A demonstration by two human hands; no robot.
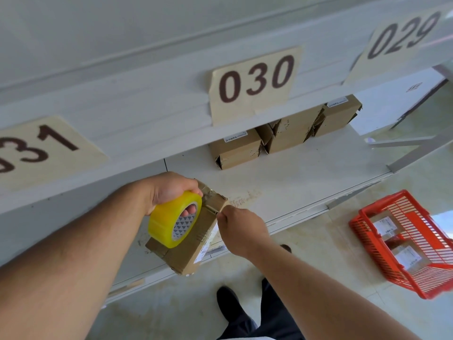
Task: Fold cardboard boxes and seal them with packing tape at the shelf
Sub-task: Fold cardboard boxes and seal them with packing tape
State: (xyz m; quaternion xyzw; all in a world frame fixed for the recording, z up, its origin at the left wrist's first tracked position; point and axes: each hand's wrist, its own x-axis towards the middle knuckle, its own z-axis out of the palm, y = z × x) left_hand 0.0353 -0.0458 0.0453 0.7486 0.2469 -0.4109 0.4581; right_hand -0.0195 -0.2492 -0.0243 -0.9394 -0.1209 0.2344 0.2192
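Observation:
A brown cardboard box (193, 244) lies on the white shelf (294, 182), with its near end over the shelf's front edge. My left hand (171, 190) grips a yellow roll of packing tape (171, 222) on top of the box, fingers through the core. My right hand (240, 229) pinches the loose end of the clear tape at the box's right upper corner. A strip of tape runs across the far end of the box between roll and fingers.
Three more small brown boxes (282, 136) stand in a row at the back of the shelf under the label 030. A red plastic basket (404, 244) with labelled parcels sits on the floor to the right. My dark shoe (228, 300) stands below the shelf edge.

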